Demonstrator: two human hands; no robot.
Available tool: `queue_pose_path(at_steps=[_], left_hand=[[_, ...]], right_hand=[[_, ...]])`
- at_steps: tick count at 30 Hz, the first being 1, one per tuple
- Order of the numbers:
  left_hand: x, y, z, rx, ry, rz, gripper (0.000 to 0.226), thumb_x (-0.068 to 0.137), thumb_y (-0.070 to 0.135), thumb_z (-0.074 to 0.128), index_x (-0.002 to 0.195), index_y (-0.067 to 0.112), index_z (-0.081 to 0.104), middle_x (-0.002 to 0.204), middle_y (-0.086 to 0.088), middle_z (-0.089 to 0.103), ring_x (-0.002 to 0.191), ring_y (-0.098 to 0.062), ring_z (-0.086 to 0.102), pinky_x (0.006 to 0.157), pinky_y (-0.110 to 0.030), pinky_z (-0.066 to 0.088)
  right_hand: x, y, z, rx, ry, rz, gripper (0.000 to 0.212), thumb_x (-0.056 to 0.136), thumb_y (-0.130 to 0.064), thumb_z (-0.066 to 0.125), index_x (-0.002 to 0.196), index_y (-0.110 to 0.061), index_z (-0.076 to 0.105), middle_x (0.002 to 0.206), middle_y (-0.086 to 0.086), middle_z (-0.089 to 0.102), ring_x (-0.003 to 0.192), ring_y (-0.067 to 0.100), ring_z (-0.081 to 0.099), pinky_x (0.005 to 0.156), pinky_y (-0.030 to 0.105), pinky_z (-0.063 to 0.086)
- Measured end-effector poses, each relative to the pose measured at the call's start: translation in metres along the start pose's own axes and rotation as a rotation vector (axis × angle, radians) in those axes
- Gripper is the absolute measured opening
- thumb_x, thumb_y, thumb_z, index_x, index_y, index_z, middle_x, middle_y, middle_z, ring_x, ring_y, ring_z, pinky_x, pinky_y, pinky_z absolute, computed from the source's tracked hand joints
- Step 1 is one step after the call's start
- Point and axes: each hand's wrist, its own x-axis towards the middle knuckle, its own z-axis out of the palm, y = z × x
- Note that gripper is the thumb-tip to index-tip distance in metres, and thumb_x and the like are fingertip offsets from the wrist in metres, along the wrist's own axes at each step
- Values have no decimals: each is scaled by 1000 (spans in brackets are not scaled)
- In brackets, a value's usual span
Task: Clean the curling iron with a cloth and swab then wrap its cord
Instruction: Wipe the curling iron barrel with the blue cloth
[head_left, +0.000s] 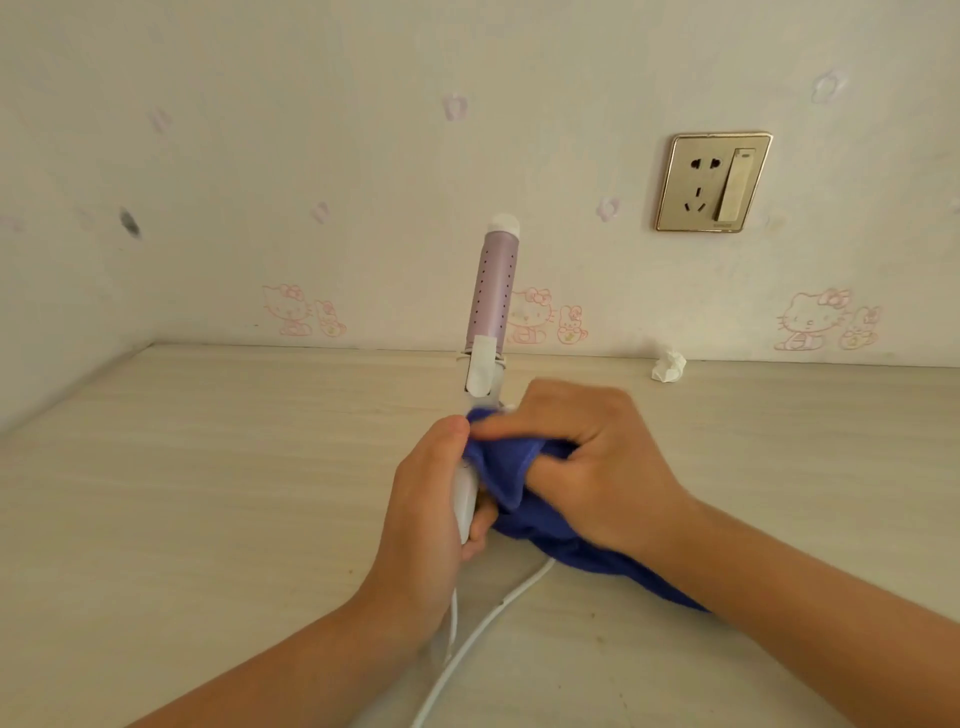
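The curling iron (493, 291) stands almost upright above the table, with a pink perforated barrel, a white tip and a white clamp lever. My left hand (426, 509) is closed around its white handle. My right hand (587, 457) grips a blue cloth (524, 493) and presses it against the upper handle just below the clamp. Part of the cloth hangs down under my right wrist. The white cord (488, 618) runs from the handle's base across the table toward the bottom edge of the view. No swab is visible.
A pale wooden table (208, 493) meets a wall with cartoon-cat wallpaper. A crumpled white tissue (669, 366) lies at the back right of the table. A gold-framed wall socket with a switch (712, 182) is mounted above it.
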Motion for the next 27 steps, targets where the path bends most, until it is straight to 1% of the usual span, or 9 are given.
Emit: queue_pose_path(at_steps=[2, 4, 6, 9, 13, 16, 18, 23, 27], left_hand=[[1, -1, -2, 39, 36, 31, 47, 89, 55, 57, 94, 11, 74, 73, -13, 72, 66, -21, 73, 56, -27, 56], [2, 2, -2, 90, 35, 49, 39, 91, 55, 66, 93, 17, 76, 79, -12, 75, 72, -21, 76, 58, -25, 57], [3, 6, -2, 62, 34, 38, 43, 86, 54, 65, 94, 13, 76, 62, -11, 59, 48, -12, 59, 42, -19, 43], [1, 6, 0, 89, 45, 75, 54, 87, 47, 61, 102, -5, 60, 63, -22, 31, 43, -10, 29, 38, -20, 26], [-6, 1, 3, 122, -41, 105, 26, 97, 38, 58, 107, 14, 60, 60, -1, 38, 47, -8, 31, 40, -17, 28], [-7, 2, 4, 144, -74, 136, 28, 98, 41, 55, 99, 12, 57, 63, -7, 39, 48, -11, 32, 42, -20, 29], [-7, 3, 3, 156, -36, 168, 37, 98, 43, 54, 92, 6, 53, 65, -9, 43, 50, -17, 35, 42, -24, 31], [1, 2, -4, 146, 127, 103, 41, 104, 38, 50, 84, 2, 51, 66, -11, 41, 54, -24, 36, 41, -29, 30], [2, 1, -7, 122, 141, 86, 40, 109, 26, 43, 74, 8, 48, 64, -10, 38, 46, -20, 36, 38, -26, 28]], right_hand=[[-9, -9, 10, 17, -186, -43, 39, 77, 0, 63, 100, -23, 83, 84, -9, 73, 80, 11, 68, 72, 32, 55], [-9, -8, 10, 10, -212, -73, 41, 75, 3, 62, 97, -24, 83, 86, -9, 73, 80, 11, 68, 70, 34, 55], [-2, -1, 3, -9, -58, -42, 43, 76, 8, 65, 96, -25, 83, 77, -6, 69, 72, 12, 65, 66, 26, 51], [11, 6, -13, 65, 232, 166, 42, 81, 11, 65, 97, -24, 83, 83, -9, 75, 82, 7, 70, 74, 19, 52], [20, 1, -18, 326, 377, 311, 23, 96, -4, 62, 99, -20, 79, 100, -8, 79, 99, 11, 74, 85, 27, 60], [16, -6, -8, 453, 432, 387, 7, 101, -25, 64, 100, -23, 71, 100, -10, 76, 97, 8, 72, 84, 25, 59], [8, -6, -1, 431, 349, 329, 2, 101, -27, 63, 103, -27, 64, 98, -13, 72, 93, 5, 70, 79, 20, 56], [-8, 9, -3, 171, -348, 202, 47, 82, -13, 74, 120, -26, 50, 109, -9, 64, 99, 13, 64, 85, 29, 53], [-5, 16, -4, 35, -358, 178, 57, 88, -14, 73, 134, -37, 48, 123, -16, 63, 114, 11, 62, 98, 38, 51]])
